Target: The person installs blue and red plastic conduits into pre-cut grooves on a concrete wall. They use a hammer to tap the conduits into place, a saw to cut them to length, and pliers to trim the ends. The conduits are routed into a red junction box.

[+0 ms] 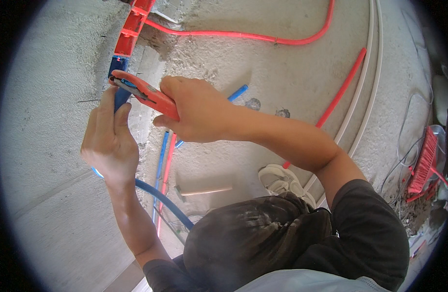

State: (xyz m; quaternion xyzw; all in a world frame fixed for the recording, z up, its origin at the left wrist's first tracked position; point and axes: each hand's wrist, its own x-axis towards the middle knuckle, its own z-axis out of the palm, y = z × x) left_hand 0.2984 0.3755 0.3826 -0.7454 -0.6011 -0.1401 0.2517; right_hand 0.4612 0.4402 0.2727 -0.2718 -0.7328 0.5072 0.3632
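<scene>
My left hand (110,143) is closed around a blue conduit pipe (121,98), whose top end points up at a dark blue wall box (118,65). Closed on a red-handled pipe cutter (148,92), my right hand (197,109) brings its metal jaw against the pipe just above my left fingers. Whether the blade bites into the pipe cannot be made out. Below my left wrist, a blue pipe length (163,198) curves down toward my knee. Red wall boxes (129,31) continue in a row above the blue one.
Red conduit (243,34) bends across the floor, and a loose red pipe (342,87) lies at right beside pale pipes (367,92). A hammer (207,191) rests by my shoe (282,180). Blue offcuts (237,93) lie about. A red broom (422,163) is at far right.
</scene>
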